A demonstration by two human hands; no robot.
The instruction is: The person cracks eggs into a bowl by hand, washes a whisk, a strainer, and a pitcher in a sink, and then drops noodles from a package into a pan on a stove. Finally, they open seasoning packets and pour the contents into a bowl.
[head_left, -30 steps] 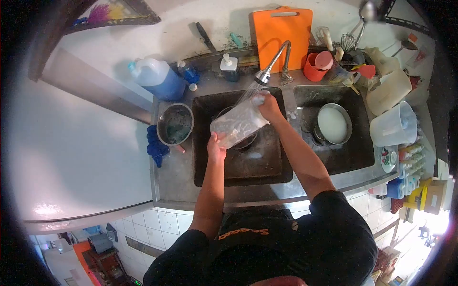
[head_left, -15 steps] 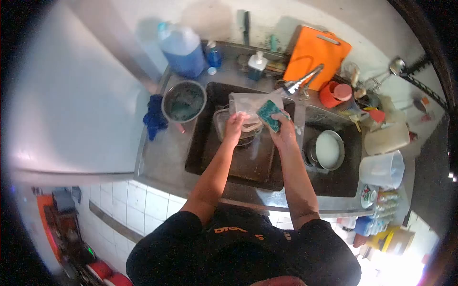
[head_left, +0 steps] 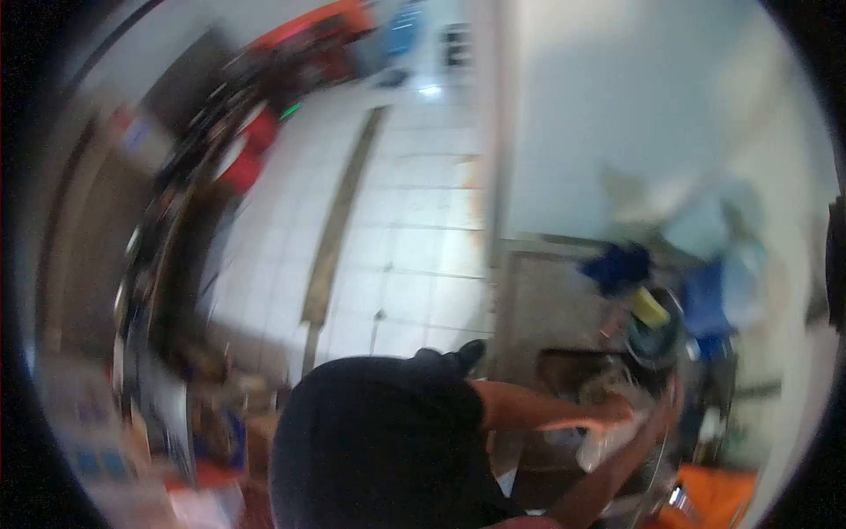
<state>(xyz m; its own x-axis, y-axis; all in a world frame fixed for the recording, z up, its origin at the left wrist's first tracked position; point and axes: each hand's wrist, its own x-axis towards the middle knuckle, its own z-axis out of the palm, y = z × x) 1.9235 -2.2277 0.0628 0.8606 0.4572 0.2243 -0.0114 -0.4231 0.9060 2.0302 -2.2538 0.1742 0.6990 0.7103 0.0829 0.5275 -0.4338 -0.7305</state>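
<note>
Motion smears the whole view. My left hand (head_left: 612,411) is closed at the edge of a clear plastic container (head_left: 599,451) over the sink (head_left: 533,454). My right hand (head_left: 671,401) is on the far side of it, just below the metal bowl (head_left: 673,339), its fingers too blurred to make out. A yellow sponge (head_left: 650,307) shows at the bowl, overlapping its rim and apart from both hands. More translucent plastic (head_left: 611,381) lies in the sink beside my left hand.
A dark blue cloth (head_left: 619,267) lies on the counter (head_left: 546,295) next to the bowl. Behind stands a large jug of blue liquid (head_left: 718,295). An orange cutting board (head_left: 718,494) is at the lower right. White floor tiles (head_left: 414,238) stretch to the left.
The view has swung left, bringing the floor into sight. The sponge has left my right hand and now shows at the bowl, yellow side visible. My right hand has moved toward the bowl.
</note>
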